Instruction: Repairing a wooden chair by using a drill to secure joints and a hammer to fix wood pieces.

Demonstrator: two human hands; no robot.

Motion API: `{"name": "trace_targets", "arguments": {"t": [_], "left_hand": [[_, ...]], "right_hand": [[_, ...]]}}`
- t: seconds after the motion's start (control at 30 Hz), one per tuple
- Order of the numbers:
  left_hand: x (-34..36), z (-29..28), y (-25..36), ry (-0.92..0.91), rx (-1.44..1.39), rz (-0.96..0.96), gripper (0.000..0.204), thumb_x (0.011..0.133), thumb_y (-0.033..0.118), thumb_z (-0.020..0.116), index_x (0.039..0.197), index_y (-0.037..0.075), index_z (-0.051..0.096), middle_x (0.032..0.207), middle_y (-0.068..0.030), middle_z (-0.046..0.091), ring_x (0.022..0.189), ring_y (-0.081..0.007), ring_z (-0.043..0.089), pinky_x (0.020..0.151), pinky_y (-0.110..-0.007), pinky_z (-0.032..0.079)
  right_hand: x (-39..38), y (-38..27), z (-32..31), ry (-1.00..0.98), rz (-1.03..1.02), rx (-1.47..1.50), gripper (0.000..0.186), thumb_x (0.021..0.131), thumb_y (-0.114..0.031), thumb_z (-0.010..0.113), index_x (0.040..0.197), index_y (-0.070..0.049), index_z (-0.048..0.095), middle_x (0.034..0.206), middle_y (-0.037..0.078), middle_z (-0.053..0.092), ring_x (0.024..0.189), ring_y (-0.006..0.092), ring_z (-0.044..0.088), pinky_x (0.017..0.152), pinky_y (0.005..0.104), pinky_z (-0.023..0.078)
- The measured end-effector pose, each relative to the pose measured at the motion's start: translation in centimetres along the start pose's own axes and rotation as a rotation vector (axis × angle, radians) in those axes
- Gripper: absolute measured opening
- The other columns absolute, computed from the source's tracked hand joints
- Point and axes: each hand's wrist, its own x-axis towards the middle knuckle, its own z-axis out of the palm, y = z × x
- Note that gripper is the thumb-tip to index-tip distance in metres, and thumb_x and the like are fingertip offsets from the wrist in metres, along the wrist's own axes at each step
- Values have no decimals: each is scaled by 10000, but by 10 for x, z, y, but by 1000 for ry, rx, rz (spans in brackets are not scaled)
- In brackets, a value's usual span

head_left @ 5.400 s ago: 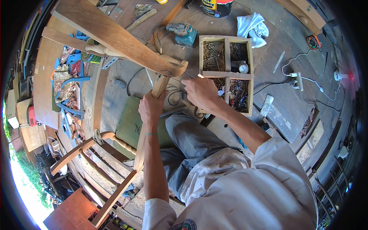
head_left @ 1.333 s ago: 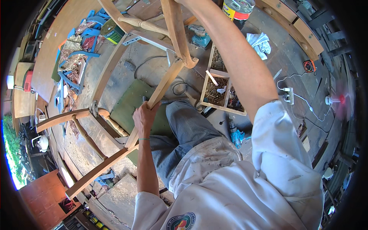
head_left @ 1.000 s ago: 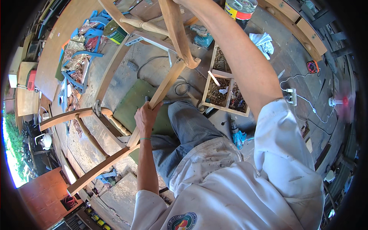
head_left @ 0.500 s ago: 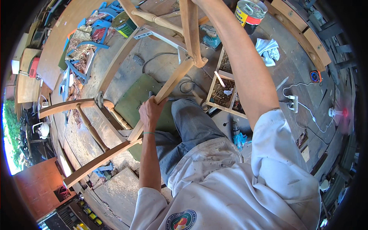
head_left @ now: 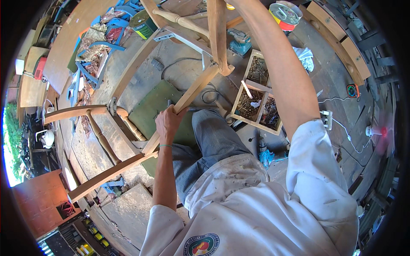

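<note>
A bare wooden chair frame [head_left: 194, 91] lies tilted in front of me, with turned spindles [head_left: 99, 134] and metal corner brackets [head_left: 188, 40] at its joints. My left hand [head_left: 167, 122] is closed round one of its rails, above my knee. My right forearm [head_left: 282, 72] reaches up past the chair's thick upright leg [head_left: 217, 34]. The right hand itself lies beyond the top edge, so what it touches is hidden. Beneath the frame is a green square board or pad [head_left: 153, 106].
Right of the frame stands a divided wooden box [head_left: 256, 94] of screws and nails. Near it are a teal power tool [head_left: 240, 42], a can [head_left: 285, 16], a white cloth [head_left: 304, 57] and a power strip [head_left: 326, 119] with cords. Blue strips and scraps [head_left: 100, 45] pile up at the upper left.
My right forearm has shifted a little to the right, and more of the screw box shows beside it. My left hand keeps its hold on the rail.
</note>
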Motion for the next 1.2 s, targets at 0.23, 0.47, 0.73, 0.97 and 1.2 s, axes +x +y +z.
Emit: {"name": "trace_targets", "arguments": {"t": [0.23,0.47,0.73,0.97,1.2], "left_hand": [[0,-1,0,1,-8,4,590,766,641,700,763,52,665,693,-160,663,694,-359,660,635,-444,516],[0,6,-6,33,-36,47,558,761,638,696,755,81,662,671,-130,671,661,-350,671,613,-445,527],[0,6,-4,43,-45,50,543,756,623,709,759,82,668,677,-137,672,660,-348,673,611,-440,528],[-1,8,-4,63,-48,65,521,764,602,715,777,83,685,690,-151,679,670,-355,676,606,-439,526],[-1,8,-7,83,-40,77,525,763,598,717,771,75,682,685,-155,675,664,-356,673,603,-438,524]], "right_hand": [[1,3,-1,14,-8,-21,270,890,-217,737,763,-82,541,615,1,564,486,72,507,456,230,390],[1,-1,-3,27,-26,-64,275,887,-215,739,759,-96,527,604,6,551,469,86,500,446,231,390],[1,2,-4,15,-7,16,275,880,-211,751,763,-104,526,615,-2,536,478,86,494,450,223,397],[-1,-1,-3,30,-12,25,263,884,-195,745,766,-104,528,624,-8,537,488,80,482,454,221,396],[-1,1,-3,20,-43,1,253,889,-191,738,770,-104,532,622,-9,535,493,81,482,455,220,396]]}}
